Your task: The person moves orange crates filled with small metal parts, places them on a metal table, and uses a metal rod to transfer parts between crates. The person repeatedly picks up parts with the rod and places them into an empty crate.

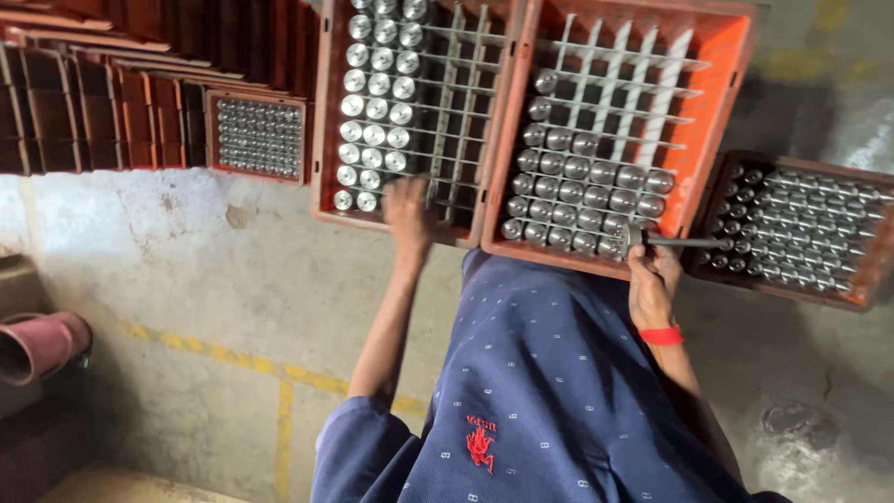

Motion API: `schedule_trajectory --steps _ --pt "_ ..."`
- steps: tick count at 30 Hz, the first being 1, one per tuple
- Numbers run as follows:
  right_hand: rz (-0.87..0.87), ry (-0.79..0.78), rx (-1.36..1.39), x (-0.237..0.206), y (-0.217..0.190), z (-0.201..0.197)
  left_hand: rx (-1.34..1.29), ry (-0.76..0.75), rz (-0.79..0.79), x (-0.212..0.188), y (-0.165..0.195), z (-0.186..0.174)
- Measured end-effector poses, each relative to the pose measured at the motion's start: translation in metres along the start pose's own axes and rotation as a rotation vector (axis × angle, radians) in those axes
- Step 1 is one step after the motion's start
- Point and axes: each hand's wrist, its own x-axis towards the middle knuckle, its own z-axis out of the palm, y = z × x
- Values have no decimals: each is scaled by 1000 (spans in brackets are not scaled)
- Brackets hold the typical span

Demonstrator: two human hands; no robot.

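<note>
Two orange crates with white grid dividers stand side by side in front of me. The left crate (326,112) holds shiny metal cylinders (372,102) in its left columns. My left hand (407,212), blurred, reaches over that crate's near edge next to the cylinders; I cannot tell if it holds anything. The right crate (722,84) has duller metal cylinders (577,191) filling its near rows. My right hand (652,284), with a red wristband, grips a thin metal tool (684,242) whose head rests by the near-right cylinders.
A third crate (861,279) of metal cylinders lies on the right. A small full crate (258,138) sits at the far left beside stacked empty crates (84,112). A maroon pipe (37,345) lies at the left edge. Yellow lines (279,373) mark the concrete floor.
</note>
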Motion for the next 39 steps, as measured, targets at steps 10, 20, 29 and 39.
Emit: schedule_trajectory --steps 10,20,29,39 --pt "58 -127 -49 12 0 66 194 -92 -134 29 -93 -38" --pt "87 -216 -188 8 -11 78 -1316 -40 -435 32 8 -53" --pt "37 -254 -360 4 -61 82 -607 -487 -104 -32 172 28" --pt "-57 -402 -394 8 -53 15 -488 -884 50 -27 222 39"
